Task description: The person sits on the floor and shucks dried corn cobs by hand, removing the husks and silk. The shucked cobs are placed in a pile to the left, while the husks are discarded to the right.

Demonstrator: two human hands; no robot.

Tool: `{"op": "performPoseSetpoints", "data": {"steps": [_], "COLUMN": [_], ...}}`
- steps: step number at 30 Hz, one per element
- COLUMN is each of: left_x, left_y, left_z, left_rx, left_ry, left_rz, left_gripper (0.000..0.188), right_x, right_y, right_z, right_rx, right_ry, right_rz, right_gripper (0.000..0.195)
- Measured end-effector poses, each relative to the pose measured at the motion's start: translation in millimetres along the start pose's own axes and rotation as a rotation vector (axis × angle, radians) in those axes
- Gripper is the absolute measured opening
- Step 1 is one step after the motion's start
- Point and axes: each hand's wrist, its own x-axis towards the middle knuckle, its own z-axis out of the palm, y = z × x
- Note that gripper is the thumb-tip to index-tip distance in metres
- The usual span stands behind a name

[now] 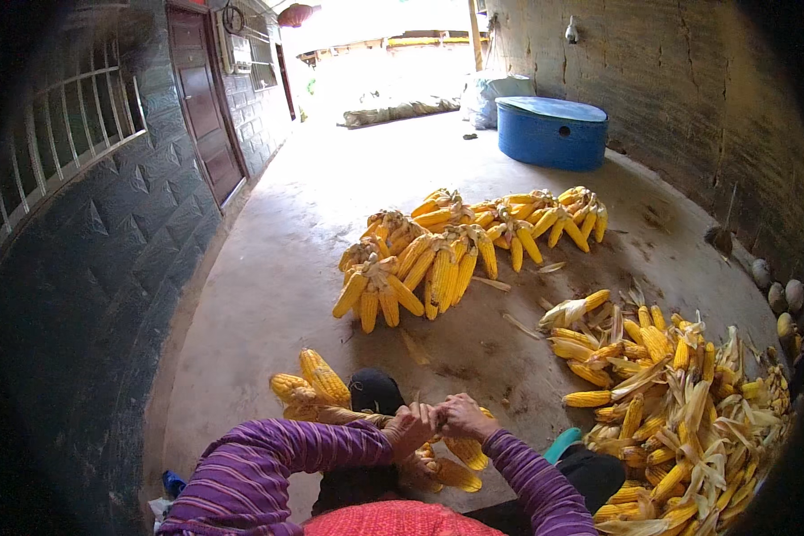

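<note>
My left hand [409, 427] is closed on the twisted corn husks [352, 415], which run left to several yellow corn cobs [323, 378] beside my knee. Against it, my right hand [464, 417] is closed at the same husks, its fingertips meeting the left hand's; exactly what they pinch is hidden. More yellow cobs [465, 452] hang or lie just below both hands. In front, bundles of cobs tied by their husks [442, 268] rest on the concrete floor.
A large heap of cobs with loose husks [670, 415] lies at the right. Farther off stand a blue round tub with a lid [551, 137] and a pale plastic sack [486, 100]. A tiled wall with a brown door [204, 100] is at the left.
</note>
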Motion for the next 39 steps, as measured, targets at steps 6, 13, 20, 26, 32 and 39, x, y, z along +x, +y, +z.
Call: {"op": "performPoseSetpoints", "data": {"steps": [6,13,20,26,32,39], "left_x": [23,40,49,47,26,46], "left_y": [-42,-74,-83,-67,-31,-28], "left_z": [-33,19,27,30,16,-1], "left_rx": [-0.605,-0.496,-1.597,-0.885,-0.168,-0.543], "left_ry": [-0.55,-0.729,-0.662,-0.416,0.098,-0.294], "left_rz": [-0.216,0.198,-0.304,-0.14,0.032,-0.113], "left_gripper": [0.039,0.03,0.033,0.027,0.013,0.019], "right_x": [44,23,46,37,9,7], "right_y": [-57,-88,-72,-54,-9,9], "right_z": [-59,-4,3,3,7,-11], "right_rx": [0.121,-0.015,-0.14,-0.224,-0.329,-0.267], "right_ry": [-0.518,0.136,0.557,0.383,0.153,-0.267], "right_rz": [0.439,0.493,0.499,0.513,0.237,0.268], "right_gripper": [0.037,0.079,0.061,0.04,0.033,0.03]}}
